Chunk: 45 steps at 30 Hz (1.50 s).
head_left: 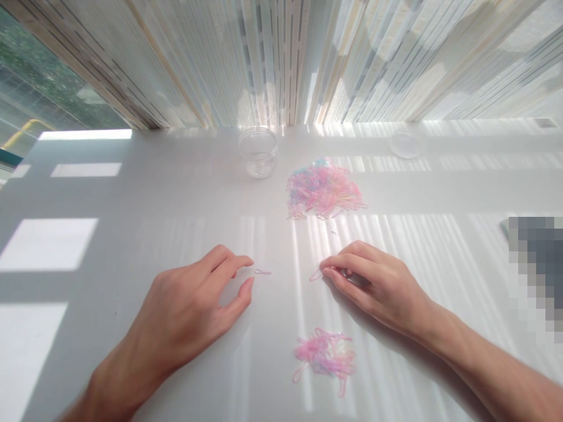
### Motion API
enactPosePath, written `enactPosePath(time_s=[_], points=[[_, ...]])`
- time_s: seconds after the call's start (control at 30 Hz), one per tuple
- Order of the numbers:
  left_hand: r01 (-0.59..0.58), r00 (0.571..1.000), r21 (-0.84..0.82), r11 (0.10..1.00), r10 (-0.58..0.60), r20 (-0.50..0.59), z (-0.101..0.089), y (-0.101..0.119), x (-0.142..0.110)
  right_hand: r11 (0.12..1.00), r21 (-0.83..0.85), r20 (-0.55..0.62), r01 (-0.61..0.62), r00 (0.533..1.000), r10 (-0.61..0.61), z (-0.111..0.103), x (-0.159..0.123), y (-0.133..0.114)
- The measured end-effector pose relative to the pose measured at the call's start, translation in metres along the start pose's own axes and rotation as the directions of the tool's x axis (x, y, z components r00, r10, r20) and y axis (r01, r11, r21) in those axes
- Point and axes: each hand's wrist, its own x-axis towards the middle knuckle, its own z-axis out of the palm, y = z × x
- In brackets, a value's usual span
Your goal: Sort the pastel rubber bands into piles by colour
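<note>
Right hand [378,278]: fingers pinching a pink band [314,275]. Left hand [193,293]: fingers parted, just beside a loose band [263,272] on the tabletop [176,193]. Both probably light, soft, stretchy; best gripped at one end.

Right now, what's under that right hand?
Part of a pink loop pokes out from the pinch of the right hand, and the white table shows below. Anything beneath the palm is covered, so I can't tell.

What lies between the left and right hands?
Head view: a loose pink band by the left hand, then a pink loop pinched by the right hand.
</note>
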Motion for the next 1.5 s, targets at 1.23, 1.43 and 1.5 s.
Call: enactPosePath(time_s=[1.23, 1.43, 1.5], points=[[-0.184, 0.981, -0.503, 0.844, 0.129, -0.144, 0.027, 0.034, -0.01, 0.938, 0.04, -0.112, 0.345, 0.934, -0.339, 0.01, -0.007, -0.021], [-0.159, 0.986, -0.568, 0.807, 0.107, -0.124, 0.027, 0.04, -0.003, 0.932, 0.065, -0.088, 0.357, 0.932, -0.351, 0.006, -0.007, -0.021], [-0.151, 0.988, -0.579, 0.801, 0.099, -0.12, 0.027, 0.041, -0.004, 0.932, 0.075, -0.068, 0.356, 0.934, -0.351, 0.007, -0.008, -0.022]])
